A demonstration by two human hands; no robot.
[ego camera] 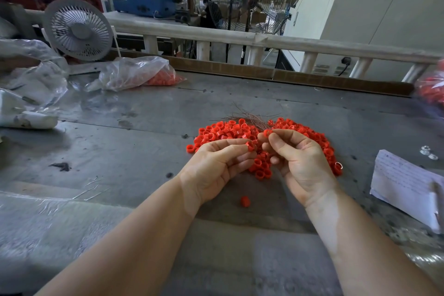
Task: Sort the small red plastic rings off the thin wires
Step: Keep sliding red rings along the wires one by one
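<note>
The pile of red rings (242,131) lies mid-bench (144,115) with the thin wires (249,116) at its far edge, well short of the cardboard-lined far edge. Bare bench surface lies left of the pile; a paper sheet (406,182) sits near the right edge. The left hand (216,166) pinches a ring (250,145); the right hand (300,158) pinches another ring (267,132), both palms turned inward over the pile's near side

A grey fan (78,29) stands behind crumpled plastic bags (134,72); paper (406,182) lies right.
</note>
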